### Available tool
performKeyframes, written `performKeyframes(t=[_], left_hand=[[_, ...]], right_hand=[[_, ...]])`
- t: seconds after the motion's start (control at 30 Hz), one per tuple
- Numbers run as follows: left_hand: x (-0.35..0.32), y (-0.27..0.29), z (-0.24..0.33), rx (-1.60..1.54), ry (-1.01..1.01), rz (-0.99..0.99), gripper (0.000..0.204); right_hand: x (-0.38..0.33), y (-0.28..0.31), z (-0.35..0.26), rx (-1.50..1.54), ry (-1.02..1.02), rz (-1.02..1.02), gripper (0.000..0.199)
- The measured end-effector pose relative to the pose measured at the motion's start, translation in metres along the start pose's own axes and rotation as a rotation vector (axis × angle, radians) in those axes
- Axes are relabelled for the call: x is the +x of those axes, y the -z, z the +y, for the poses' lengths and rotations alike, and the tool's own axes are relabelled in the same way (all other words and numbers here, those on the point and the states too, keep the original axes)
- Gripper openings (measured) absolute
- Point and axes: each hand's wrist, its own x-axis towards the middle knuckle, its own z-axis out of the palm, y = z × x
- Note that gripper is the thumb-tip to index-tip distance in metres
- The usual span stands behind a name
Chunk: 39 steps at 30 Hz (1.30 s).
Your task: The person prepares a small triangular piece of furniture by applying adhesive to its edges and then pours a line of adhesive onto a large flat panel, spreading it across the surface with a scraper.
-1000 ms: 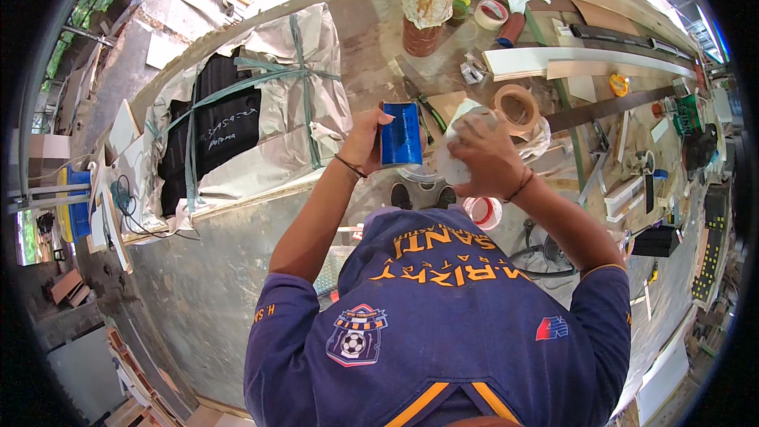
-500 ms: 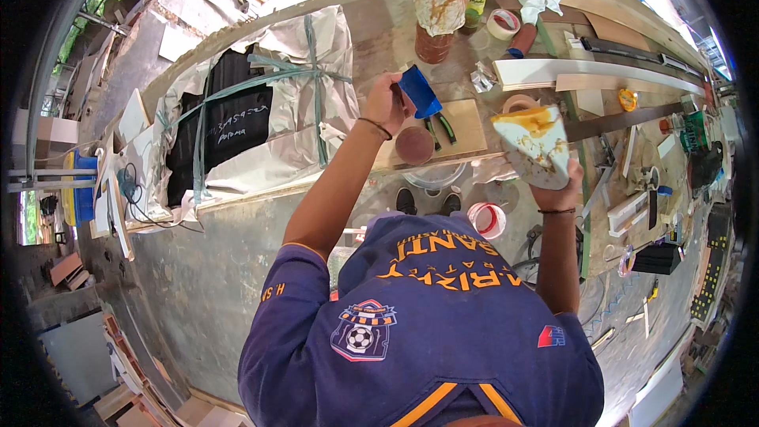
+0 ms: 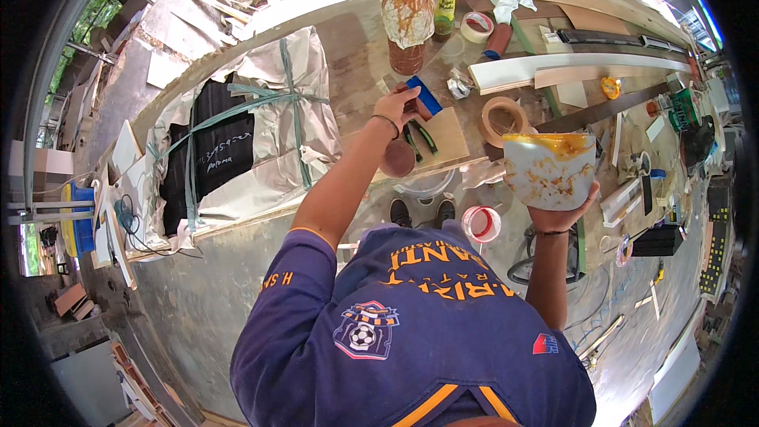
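My left hand (image 3: 396,106) is closed on a flat blue spreader (image 3: 427,96), just above the small wooden board on the bench. My right hand (image 3: 567,212) grips a white curved-bottom piece (image 3: 549,176) from below; amber paste coats its upper edge and brown smears cover its face. I cannot tell whether that piece is a flat plate or a hollow cup. Under my left hand, green-handled pliers (image 3: 422,141) and a round brown disc or lid (image 3: 398,159) lie on or beside the board (image 3: 451,133). A tan tape roll (image 3: 503,120) rests just beyond the white piece.
A drip-covered brown jar (image 3: 406,24) and a green bottle (image 3: 445,11) stand at the far side. A paper-wrapped, strapped black package (image 3: 209,154) occupies the left. Long white strips (image 3: 545,71) and several tools lie to the right. On the floor sits a red-and-white bucket (image 3: 481,224).
The white piece has turned in my right hand so its paste-coated edge runs level along the top. My left hand has tilted the blue spreader, and the two hands are farther apart.
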Motion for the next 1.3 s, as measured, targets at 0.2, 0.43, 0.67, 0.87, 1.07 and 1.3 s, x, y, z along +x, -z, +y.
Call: performKeyframes(t=[0.2, 0.43, 0.67, 0.87, 1.07, 1.3], left_hand=[[0.034, -0.002, -0.017, 0.713, -0.303, 0.262, 0.055], [0.011, -0.008, -0.004, 1.035, -0.634, 0.354, 0.038], [-0.052, 0.012, -0.001, 0.609, -0.743, 0.348, 0.042], [-0.144, 0.039, -0.062, 1.5, -0.656, 0.367, 0.089], [-0.136, 0.061, -0.07, 1.28, -0.733, 0.304, 0.088], [-0.162, 0.047, -0.059, 0.614, -0.641, -0.033, 0.073]], right_hand=[[0.002, 0.003, 0.005, -0.008, 0.003, 0.09, 0.08], [0.01, 0.002, 0.013, 0.07, -0.033, 0.021, 0.08], [0.017, -0.006, 0.015, 0.067, -0.074, -0.1, 0.08], [0.022, -0.001, 0.025, 0.08, -0.086, -0.029, 0.085], [0.029, -0.003, 0.038, 0.109, -0.124, -0.028, 0.085], [0.023, -0.003, 0.051, 0.098, -0.235, -0.058, 0.086]])
